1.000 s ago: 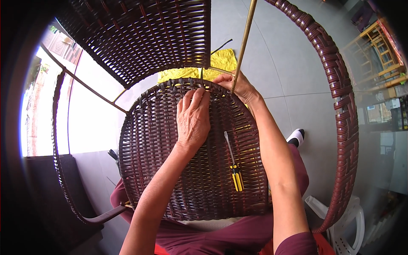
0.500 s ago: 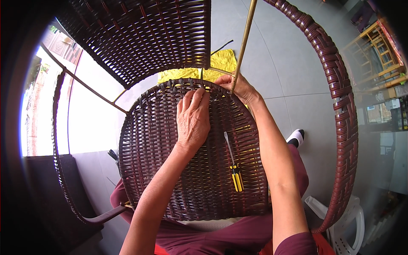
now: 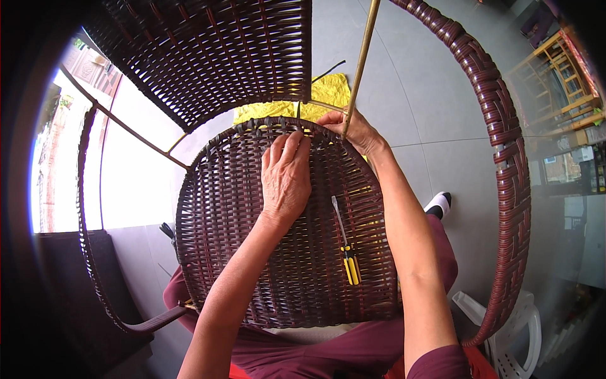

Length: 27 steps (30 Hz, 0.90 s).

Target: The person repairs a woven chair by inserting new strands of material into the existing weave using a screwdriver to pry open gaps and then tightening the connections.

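Observation:
A dark brown wicker seat [image 3: 221, 240] of a chair lies across my lap, its rounded edge away from me. My left hand [image 3: 287, 180] rests on the weave just short of that edge, fingers extended and tips touching the strands. My right hand [image 3: 361, 134] is at the far right of the rim, behind a bare metal rod [image 3: 361, 69]; its fingers are bent together, and what they pinch is hidden. Between the hands, a dark strand [image 3: 298, 110] sticks up past the rim. A flathead screwdriver [image 3: 346, 243] with a yellow and black handle lies on the seat's right side.
Beyond the seat stands the woven backrest [image 3: 233, 57], with a wrapped armrest loop [image 3: 505, 158] curving round the right. Yellow crumpled sheeting [image 3: 331, 95] lies on the grey tiled floor [image 3: 416, 95]. A white plastic stool [image 3: 521, 328] is at lower right.

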Each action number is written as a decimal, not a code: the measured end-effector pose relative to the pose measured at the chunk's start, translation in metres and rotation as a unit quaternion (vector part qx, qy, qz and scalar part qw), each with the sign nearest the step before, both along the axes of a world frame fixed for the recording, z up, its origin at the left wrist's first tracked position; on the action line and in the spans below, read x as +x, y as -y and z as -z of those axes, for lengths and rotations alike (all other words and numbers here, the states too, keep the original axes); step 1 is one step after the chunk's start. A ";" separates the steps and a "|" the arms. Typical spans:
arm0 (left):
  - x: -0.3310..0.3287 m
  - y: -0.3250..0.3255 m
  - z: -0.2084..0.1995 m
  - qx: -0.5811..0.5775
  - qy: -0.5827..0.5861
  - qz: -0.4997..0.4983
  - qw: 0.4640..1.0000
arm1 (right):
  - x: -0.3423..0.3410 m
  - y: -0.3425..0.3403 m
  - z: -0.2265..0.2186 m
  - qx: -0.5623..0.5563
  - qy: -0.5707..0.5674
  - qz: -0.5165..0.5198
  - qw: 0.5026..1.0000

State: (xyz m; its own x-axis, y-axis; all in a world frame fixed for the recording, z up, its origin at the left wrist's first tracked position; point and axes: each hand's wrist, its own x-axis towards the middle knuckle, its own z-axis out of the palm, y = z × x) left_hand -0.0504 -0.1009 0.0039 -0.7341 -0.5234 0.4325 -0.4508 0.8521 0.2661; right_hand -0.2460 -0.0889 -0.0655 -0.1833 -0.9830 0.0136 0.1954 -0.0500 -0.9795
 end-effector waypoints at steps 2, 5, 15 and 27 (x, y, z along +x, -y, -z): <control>0.000 0.000 0.000 0.000 0.000 -0.001 1.000 | 0.000 -0.001 -0.001 -0.011 0.001 -0.001 1.000; -0.001 0.000 -0.002 -0.003 -0.009 -0.001 1.000 | 0.001 -0.002 -0.002 0.017 0.036 -0.032 0.999; -0.001 -0.001 -0.001 0.002 -0.007 -0.001 1.000 | -0.005 -0.002 -0.001 0.021 0.003 -0.070 0.997; -0.005 0.006 -0.008 0.083 -0.080 -0.003 0.993 | 0.008 -0.004 -0.032 -0.080 0.036 -0.045 0.995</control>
